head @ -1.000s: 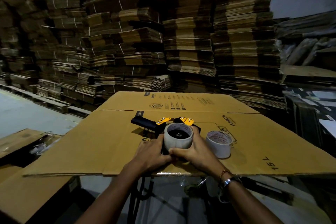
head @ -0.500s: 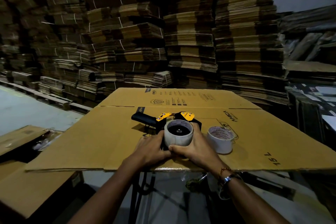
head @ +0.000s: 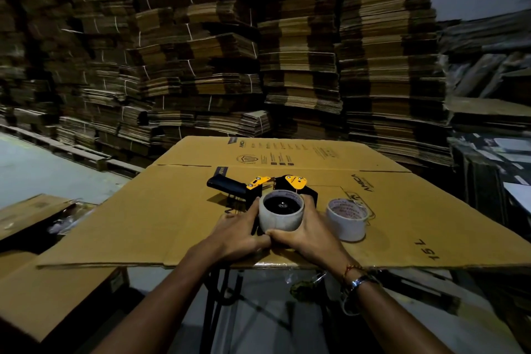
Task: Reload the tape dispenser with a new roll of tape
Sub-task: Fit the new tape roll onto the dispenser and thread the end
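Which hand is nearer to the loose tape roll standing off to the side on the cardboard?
Right. The right hand grips the roll on the dispenser, beside the loose tape roll. The left hand holds that roll's far side.

Tape dispenser [head: 260, 187]: black handle and body, yellow-orange plates. Tape roll [head: 281, 215] in it: off-white, dark centre. Second roll [head: 346, 218] at its 3 o'clock: white, reddish print on core. Cardboard sheet [head: 161, 210]: tan, black print. Stacks [head: 301, 52] at 12 o'clock: brown, banded.
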`<state>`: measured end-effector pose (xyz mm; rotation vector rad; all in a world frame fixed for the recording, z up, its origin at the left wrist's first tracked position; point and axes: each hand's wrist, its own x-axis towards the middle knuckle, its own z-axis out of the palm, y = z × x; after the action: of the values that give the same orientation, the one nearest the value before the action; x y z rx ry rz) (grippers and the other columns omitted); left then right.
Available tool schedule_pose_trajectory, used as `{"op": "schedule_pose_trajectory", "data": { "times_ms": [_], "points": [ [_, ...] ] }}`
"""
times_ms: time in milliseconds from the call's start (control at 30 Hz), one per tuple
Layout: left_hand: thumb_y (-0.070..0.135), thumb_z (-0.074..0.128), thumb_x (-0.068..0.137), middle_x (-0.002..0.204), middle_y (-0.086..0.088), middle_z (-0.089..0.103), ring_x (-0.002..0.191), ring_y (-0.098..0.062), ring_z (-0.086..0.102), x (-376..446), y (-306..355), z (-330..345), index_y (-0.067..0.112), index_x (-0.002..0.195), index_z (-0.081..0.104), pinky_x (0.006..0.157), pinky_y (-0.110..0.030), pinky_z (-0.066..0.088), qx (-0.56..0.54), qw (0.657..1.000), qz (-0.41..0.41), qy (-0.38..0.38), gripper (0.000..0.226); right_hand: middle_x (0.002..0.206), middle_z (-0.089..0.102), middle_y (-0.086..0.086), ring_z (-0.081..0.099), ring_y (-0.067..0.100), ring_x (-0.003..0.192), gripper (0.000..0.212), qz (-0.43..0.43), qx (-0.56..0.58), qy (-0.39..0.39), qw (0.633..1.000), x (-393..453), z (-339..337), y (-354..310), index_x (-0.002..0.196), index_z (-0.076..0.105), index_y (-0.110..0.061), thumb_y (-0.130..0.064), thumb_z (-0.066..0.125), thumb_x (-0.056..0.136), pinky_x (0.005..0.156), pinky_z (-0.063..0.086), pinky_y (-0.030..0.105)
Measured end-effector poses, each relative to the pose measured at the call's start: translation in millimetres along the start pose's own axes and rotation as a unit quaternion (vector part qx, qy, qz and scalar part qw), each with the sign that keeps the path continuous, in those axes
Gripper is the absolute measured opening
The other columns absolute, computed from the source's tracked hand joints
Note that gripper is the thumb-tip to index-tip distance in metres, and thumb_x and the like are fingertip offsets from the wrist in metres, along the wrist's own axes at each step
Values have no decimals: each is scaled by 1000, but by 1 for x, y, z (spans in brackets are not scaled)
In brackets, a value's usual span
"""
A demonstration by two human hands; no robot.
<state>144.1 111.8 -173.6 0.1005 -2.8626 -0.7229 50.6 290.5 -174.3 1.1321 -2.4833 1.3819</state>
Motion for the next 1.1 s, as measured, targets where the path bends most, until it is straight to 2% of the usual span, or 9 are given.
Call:
{"op": "schedule_pose_trajectory", "data": {
  "times_ms": [100, 167, 267, 367, 467, 600, 767, 900, 1100],
  "points": [
    [64, 46, 75, 139, -1, 62, 123, -24, 59, -1, 1, -1, 41, 158, -4, 112, -42, 35, -10, 1000, -6, -3, 100, 129, 60, -11, 61, 9, 116, 92, -3, -4, 3, 1000, -2, 2, -1, 129, 37, -35, -68, 82, 56, 94, 57, 36],
    [60, 49, 79, 147, -6, 57, 128, -27, 57, -1, 2, -1, 35, 160, -14, 116, -44, 33, -11, 1000, -18, -8, 105, 130, 60, -10, 61, 11, 117, 93, -8, -13, 7, 1000, -3, 2, -2, 129, 36, -35, -71, 80, 56, 94, 56, 37],
    [58, 49, 79, 142, -10, 61, 115, -27, 63, -2, 1, 1, 38, 154, -29, 113, -47, 38, -10, 1000, -17, -5, 110, 131, 59, -10, 60, 10, 118, 93, -13, -19, 7, 1000, -5, 2, -4, 131, 36, -35, -70, 79, 56, 95, 56, 36],
    [57, 48, 78, 136, -9, 65, 104, -25, 66, -2, 0, 1, 46, 149, -33, 108, -48, 42, -7, 1000, 6, 8, 109, 130, 59, -10, 60, 10, 117, 93, -14, -18, 5, 1000, -6, 3, -5, 132, 36, -35, -67, 80, 57, 94, 56, 35],
    [59, 45, 75, 130, -10, 67, 102, -25, 66, -3, 0, 0, 55, 148, -25, 107, -49, 42, 5, 1000, 26, 17, 102, 130, 58, -11, 60, 9, 117, 92, -15, -16, 4, 1000, -5, 3, -3, 133, 36, -36, -64, 81, 58, 94, 56, 35],
    [50, 47, 78, 118, -9, 69, 98, -26, 63, -4, 2, -1, 50, 154, -8, 101, -42, 42, 20, 999, 21, 22, 94, 125, 53, -13, 57, 7, 115, 89, -20, -10, 10, 1000, -5, 5, 0, 132, 42, -37, -61, 83, 57, 95, 55, 35],
    [49, 43, 80, 125, -8, 68, 106, -28, 64, -1, 0, 1, 51, 153, -7, 106, -43, 39, 31, 999, 23, 20, 89, 116, 46, -9, 51, 11, 111, 87, -16, -71, 23, 997, -4, 5, 3, 129, 45, -34, -67, 79, 57, 93, 52, 36],
    [47, 40, 82, 130, -7, 67, 111, -28, 63, 0, 2, 1, 50, 155, -5, 108, -43, 35, 35, 999, 22, 32, 86, 115, 47, -11, 51, 10, 110, 87, -9, -72, 19, 997, -2, 5, 3, 129, 44, -35, -71, 77, 56, 92, 51, 34],
    [64, 39, 79, 137, -8, 64, 120, -37, 60, 6, 2, 6, 58, 151, -8, 106, -47, 40, 32, 998, 10, 48, 86, 127, 51, -14, 53, 8, 118, 83, 4, -16, 5, 1000, -3, 1, 5, 131, 42, -39, -62, 83, 63, 98, 52, 35]
  ]
}}
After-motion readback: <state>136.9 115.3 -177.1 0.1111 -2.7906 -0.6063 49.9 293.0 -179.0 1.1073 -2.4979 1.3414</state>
